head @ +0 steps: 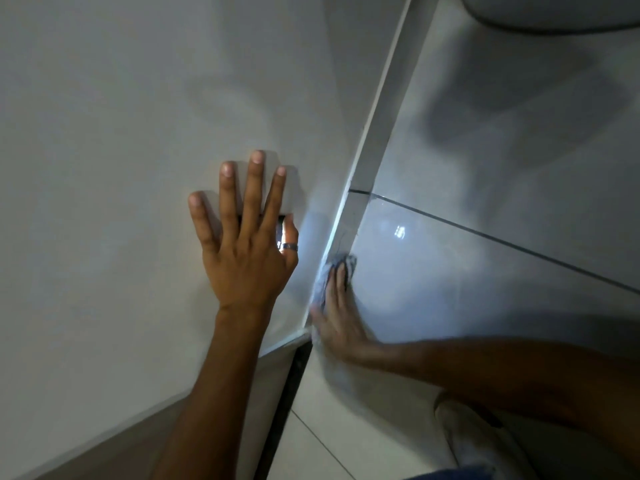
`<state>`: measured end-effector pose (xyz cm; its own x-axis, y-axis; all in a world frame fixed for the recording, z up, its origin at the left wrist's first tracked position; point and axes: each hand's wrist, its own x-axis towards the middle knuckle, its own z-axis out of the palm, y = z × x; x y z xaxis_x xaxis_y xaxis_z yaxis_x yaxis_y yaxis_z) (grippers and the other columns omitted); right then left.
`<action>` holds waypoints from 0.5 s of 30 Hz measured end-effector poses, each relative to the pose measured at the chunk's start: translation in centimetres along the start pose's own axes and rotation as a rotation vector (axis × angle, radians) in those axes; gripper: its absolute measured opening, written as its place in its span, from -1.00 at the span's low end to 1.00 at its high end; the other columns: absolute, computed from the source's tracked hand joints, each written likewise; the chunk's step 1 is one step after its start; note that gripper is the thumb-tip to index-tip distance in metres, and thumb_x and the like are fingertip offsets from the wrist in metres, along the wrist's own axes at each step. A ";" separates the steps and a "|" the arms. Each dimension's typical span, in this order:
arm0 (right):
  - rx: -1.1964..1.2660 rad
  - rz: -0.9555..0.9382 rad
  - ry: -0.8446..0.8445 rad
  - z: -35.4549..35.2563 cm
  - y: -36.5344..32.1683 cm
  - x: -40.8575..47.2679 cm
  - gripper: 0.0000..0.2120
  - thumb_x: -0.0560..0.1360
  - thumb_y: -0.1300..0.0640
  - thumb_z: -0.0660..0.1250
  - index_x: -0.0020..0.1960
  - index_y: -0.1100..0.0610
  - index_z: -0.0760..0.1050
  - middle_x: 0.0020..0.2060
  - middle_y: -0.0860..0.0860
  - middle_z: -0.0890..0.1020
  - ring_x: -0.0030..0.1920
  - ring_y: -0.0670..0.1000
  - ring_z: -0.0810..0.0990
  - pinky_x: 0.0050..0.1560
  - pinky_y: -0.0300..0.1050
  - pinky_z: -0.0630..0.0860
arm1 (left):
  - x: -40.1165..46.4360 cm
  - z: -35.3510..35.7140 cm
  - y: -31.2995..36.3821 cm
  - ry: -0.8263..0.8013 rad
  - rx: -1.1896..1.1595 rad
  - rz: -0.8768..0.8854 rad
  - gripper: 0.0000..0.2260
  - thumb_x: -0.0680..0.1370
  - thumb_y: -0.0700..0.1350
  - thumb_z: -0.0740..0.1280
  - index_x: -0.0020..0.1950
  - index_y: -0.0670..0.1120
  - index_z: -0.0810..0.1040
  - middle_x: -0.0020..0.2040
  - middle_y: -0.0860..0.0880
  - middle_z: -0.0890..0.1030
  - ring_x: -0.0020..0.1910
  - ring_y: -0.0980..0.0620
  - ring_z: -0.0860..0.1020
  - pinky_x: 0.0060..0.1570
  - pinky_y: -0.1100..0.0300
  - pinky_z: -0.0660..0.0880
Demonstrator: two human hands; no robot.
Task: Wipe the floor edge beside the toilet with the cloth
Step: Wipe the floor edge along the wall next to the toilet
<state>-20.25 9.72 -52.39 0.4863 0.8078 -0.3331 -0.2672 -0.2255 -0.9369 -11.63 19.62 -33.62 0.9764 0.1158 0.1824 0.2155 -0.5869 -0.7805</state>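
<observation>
My right hand (337, 317) presses a grey cloth (327, 275) flat against the floor edge (360, 168), where the glossy floor tiles meet the wall's skirting strip. The cloth pokes out past my fingertips and along my thumb side; the hand is blurred. My left hand (242, 237) lies flat on the pale wall (121, 133) with fingers spread, pinning a small lit phone-like object (282, 232) under the palm; a ring sits on the thumb. The toilet (554, 12) shows only as a white curved base at the top right.
A dark grout line (485, 233) crosses the floor tiles beyond my right hand. A wall corner and dark gap (298, 368) lie just below the cloth. My shoe (464, 434) rests on the tiles at bottom right.
</observation>
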 end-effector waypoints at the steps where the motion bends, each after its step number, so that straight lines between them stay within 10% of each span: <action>1: 0.031 0.008 0.134 -0.9 -0.8 1.8 -0.24 0.67 -0.22 0.00 0.56 -0.09 -0.51 0.61 -0.04 -0.43 0.65 -0.08 -0.37 0.70 0.16 -0.14 | 0.0 0.0 0.0 -0.002 0.001 0.000 -0.46 0.75 0.07 0.29 0.76 0.06 0.37 0.73 -0.06 0.32 0.68 -0.21 0.29 0.71 -0.18 -0.25; 9: 0.033 -0.095 0.799 -12.4 -5.2 16.5 -0.24 0.66 -0.28 -0.10 0.61 0.28 0.11 0.61 0.30 0.18 0.64 0.25 0.16 0.64 0.24 0.14 | -0.1 -0.3 0.0 -0.028 -0.049 -0.012 -0.44 0.74 0.02 0.30 0.76 0.03 0.36 0.74 -0.08 0.31 0.70 -0.25 0.27 0.70 -0.16 -0.30; 15: 0.013 -0.116 0.726 -12.0 -4.9 15.8 -0.28 0.64 -0.14 0.07 0.64 0.26 0.01 0.65 0.26 0.09 0.67 0.21 0.07 0.67 0.18 0.06 | 0.1 -0.4 0.0 -0.025 -0.057 -0.015 -0.43 0.73 0.00 0.31 0.76 0.03 0.37 0.74 -0.08 0.31 0.70 -0.24 0.27 0.71 -0.15 -0.30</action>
<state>-1.27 17.06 -54.35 0.9394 0.2604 -0.2228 -0.1884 -0.1505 -0.9705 -11.50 19.28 -33.38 0.9733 0.1448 0.1780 0.2294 -0.6294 -0.7424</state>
